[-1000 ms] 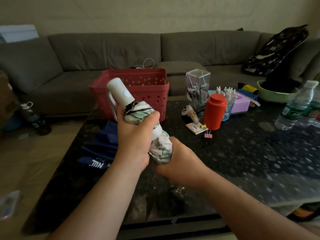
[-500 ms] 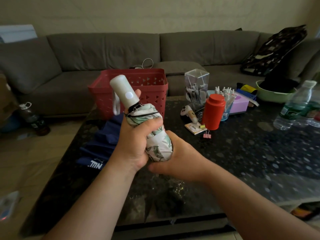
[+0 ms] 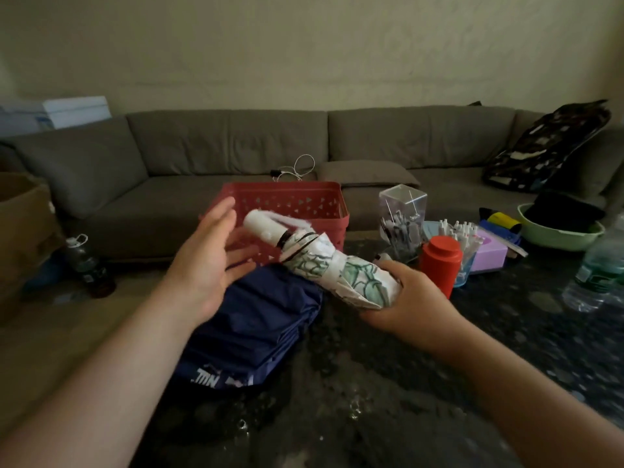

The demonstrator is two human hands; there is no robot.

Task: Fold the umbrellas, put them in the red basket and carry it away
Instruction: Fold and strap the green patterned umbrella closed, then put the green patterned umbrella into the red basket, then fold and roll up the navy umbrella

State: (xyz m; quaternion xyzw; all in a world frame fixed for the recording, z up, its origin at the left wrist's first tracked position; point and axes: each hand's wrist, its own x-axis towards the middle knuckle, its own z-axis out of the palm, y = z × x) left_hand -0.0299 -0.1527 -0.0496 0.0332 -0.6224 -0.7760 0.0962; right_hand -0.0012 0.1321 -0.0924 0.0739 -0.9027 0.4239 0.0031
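Observation:
My right hand (image 3: 405, 295) grips the lower end of a folded white umbrella with green leaf print (image 3: 324, 265). Its white handle points up and left, in front of the red basket (image 3: 329, 211). My left hand (image 3: 209, 261) is off the umbrella, fingers spread, just left of the handle. The red basket stands at the far edge of the dark table and looks empty from here. A dark blue umbrella (image 3: 260, 319) lies loosely folded on the table under my hands, in front of the basket.
Right of the basket stand a clear pen holder (image 3: 401, 221), a red canister (image 3: 440, 261), a purple box (image 3: 488, 253), a green bowl (image 3: 557, 234) and a water bottle (image 3: 597, 271). A grey sofa (image 3: 236, 146) runs behind the black speckled table (image 3: 439, 383).
My left hand has let go of the white umbrella and opened to the left. My right hand has tilted the umbrella so its handle leans toward the basket. The camera view rose.

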